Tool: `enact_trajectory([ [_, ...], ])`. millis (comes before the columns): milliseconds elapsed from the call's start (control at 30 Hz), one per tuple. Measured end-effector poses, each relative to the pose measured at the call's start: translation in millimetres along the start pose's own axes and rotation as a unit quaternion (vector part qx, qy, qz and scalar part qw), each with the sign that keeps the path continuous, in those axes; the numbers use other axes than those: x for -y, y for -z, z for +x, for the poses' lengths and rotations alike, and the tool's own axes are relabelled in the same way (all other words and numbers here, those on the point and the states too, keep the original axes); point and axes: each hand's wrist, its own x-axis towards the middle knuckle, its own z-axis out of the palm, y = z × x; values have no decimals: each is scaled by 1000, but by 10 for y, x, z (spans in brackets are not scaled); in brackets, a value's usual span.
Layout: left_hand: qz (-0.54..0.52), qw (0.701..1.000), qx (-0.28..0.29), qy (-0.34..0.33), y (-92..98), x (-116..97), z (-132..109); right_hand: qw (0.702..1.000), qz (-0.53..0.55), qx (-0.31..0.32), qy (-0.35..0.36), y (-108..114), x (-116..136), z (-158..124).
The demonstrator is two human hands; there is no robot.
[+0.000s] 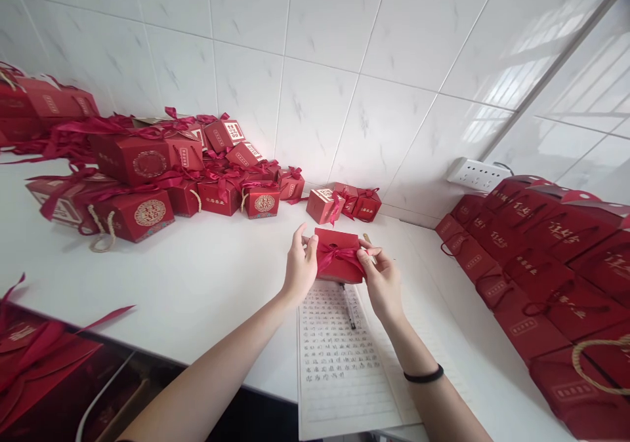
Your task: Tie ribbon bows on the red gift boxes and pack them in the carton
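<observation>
While my left hand [301,266] and right hand [382,279] clamp its two sides, the red box [339,273] sits between them.

Its bow [336,252] faces me, the upper edge running from hand to hand and dipping slightly rightward; I cannot tell which way its long axis runs. Just below my grip, a pen [350,309] lies on the notebook [339,399].

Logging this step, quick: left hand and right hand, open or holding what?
Left hand: holding the ribboned red box by its left side.
Right hand: holding the same box by its right side.
</observation>
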Motion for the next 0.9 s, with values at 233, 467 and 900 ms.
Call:
enact_trajectory([
  [233,10,1000,21,4,17,-40,15,1000,-3,1,0,-3,-8,4],
  [467,26,999,28,-22,29,-17,-13,1000,-14,-5,0,61,-9,34],
  [900,20,995,90,-42,74,55,24,989,-19,148,22,152,-22,52],
])
